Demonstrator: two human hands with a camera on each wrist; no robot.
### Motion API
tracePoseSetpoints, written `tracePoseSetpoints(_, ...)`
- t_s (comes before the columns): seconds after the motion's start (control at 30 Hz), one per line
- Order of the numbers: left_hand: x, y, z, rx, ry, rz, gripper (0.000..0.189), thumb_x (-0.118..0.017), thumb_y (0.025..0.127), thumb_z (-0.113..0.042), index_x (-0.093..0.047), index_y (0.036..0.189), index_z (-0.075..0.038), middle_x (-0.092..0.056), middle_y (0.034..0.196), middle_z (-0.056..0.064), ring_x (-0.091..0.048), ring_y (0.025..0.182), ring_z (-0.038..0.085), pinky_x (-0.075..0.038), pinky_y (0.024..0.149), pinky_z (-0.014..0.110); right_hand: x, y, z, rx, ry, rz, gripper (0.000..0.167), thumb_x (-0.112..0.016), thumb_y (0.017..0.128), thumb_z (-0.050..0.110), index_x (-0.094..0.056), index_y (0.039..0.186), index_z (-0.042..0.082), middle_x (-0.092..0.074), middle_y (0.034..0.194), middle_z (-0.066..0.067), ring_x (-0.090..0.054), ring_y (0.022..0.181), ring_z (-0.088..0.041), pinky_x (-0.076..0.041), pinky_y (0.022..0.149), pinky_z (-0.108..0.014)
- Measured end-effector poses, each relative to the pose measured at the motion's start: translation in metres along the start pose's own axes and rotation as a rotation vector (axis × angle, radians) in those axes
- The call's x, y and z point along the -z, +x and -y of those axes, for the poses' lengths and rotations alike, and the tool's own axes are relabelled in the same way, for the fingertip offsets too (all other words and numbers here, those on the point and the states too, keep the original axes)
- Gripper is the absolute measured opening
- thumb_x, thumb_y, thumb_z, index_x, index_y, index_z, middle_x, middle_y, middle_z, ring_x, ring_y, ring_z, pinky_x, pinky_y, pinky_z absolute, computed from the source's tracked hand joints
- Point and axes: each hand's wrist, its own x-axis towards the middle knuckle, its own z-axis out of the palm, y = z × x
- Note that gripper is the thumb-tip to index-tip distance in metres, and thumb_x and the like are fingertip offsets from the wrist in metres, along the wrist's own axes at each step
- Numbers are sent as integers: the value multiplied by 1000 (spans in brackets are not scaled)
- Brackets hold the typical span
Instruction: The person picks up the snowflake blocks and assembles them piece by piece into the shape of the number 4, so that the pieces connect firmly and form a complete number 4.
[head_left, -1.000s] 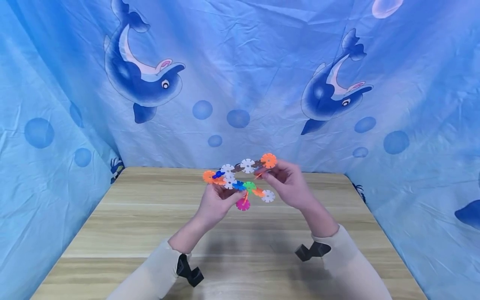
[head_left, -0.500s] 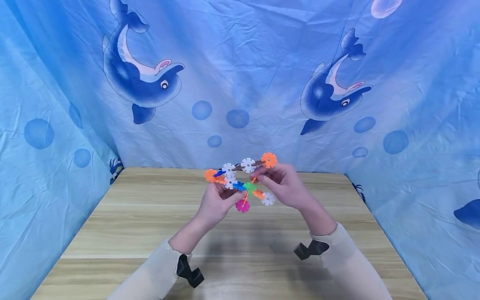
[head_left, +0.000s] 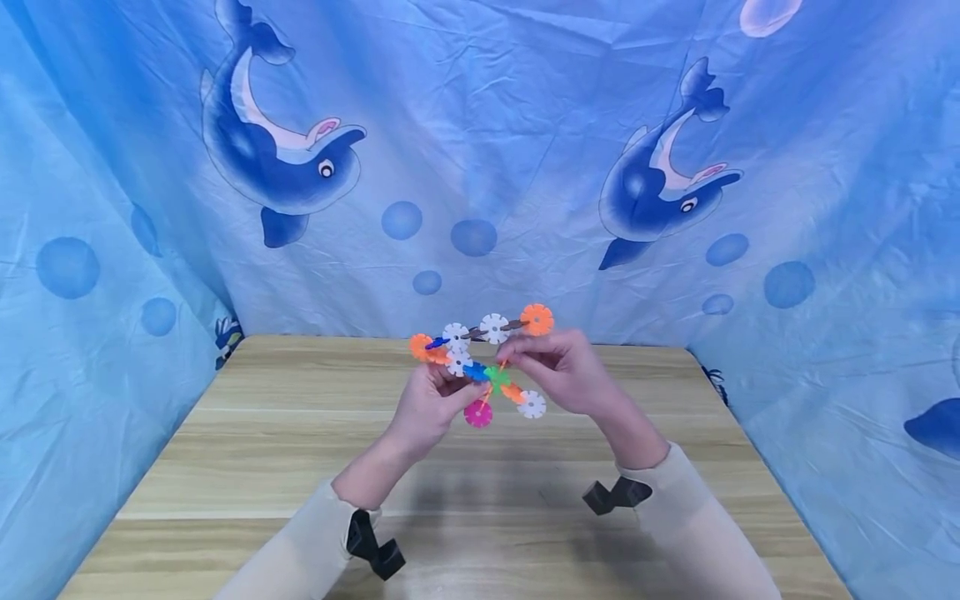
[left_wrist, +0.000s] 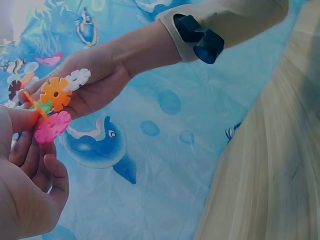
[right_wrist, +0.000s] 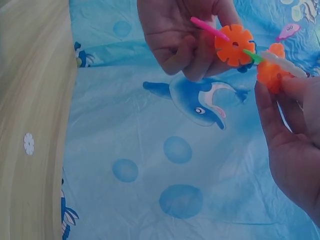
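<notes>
A chain of notched plastic snowflake discs is held up over the table in the head view. My left hand (head_left: 420, 412) grips it near the blue disc (head_left: 475, 372) and the green disc (head_left: 497, 378). A pink disc (head_left: 478, 414) and a white disc (head_left: 532, 405) branch off toward me. My right hand (head_left: 566, 371) pinches an orange disc (right_wrist: 272, 75), seen edge-on in the head view, right at the green disc's rim. Behind my fingers, more white and brown discs run to an orange disc (head_left: 537, 319) at the far right end.
Below the hands lies a wooden table (head_left: 525, 517). A white disc (right_wrist: 29, 144) shows against its surface in the right wrist view. Blue dolphin-print cloth (head_left: 480, 150) hangs behind the table and at both sides. Each wrist wears a black camera mount (head_left: 617, 496).
My right hand has moved slightly left, bringing the orange disc from a gap away up to the green disc. The pink and white branches have dipped a little. My left hand keeps its grip.
</notes>
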Motion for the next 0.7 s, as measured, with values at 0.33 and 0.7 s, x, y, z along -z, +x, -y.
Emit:
tracePoseSetpoints(0.33, 7, -2, -4, 15, 9, -20, 23, -70, 97, 3, -66, 114, 18, -79, 89, -12, -73, 82, 4, -62, 79, 20, -10, 3, -3, 76, -50, -44, 18, -66, 90, -25, -77, 99, -14, -76, 94, -32, -29, 42, -10, -28, 40, -21)
tracePoseSetpoints(0.7, 14, -6, -15, -75, 129, -36, 26, -75, 94, 0, -68, 119, 5, -80, 101, -10, -78, 92, 9, -66, 86, 28, -7, 2, -20, -34, 94, -178, 19, -69, 93, -15, -80, 106, -7, -84, 102, -2, -48, 47, -3, -37, 42, -18)
